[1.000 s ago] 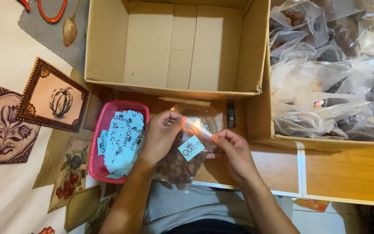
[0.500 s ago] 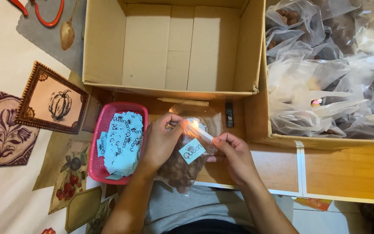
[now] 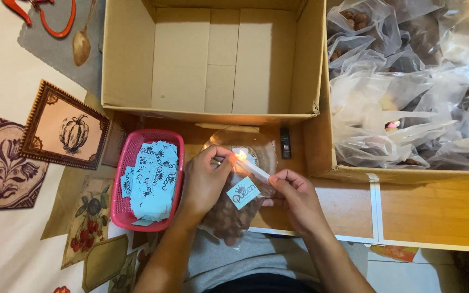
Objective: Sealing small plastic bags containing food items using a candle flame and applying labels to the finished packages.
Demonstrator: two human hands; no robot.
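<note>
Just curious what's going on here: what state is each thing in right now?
Left hand: pinching bag's top.
Right hand: pinching bag's top.
Snack bag: filled, labelled, top stretched over flame.
Flame: lit.
Empty box: open.
Pink basket: holds blue labels.
Right box: full of bags.

Left hand [image 3: 204,182] and right hand [image 3: 294,192] — fingertips pinched, thumbs inward — forearms converging from below.

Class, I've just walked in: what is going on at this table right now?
A person holds a clear bag of brown round snacks with both hands. The left hand and right hand stretch the bag's top over a small flame. A light-blue label is on the bag. A pink basket of more labels sits to the left, an empty box stands behind, and filled bags lie to the right.
</note>
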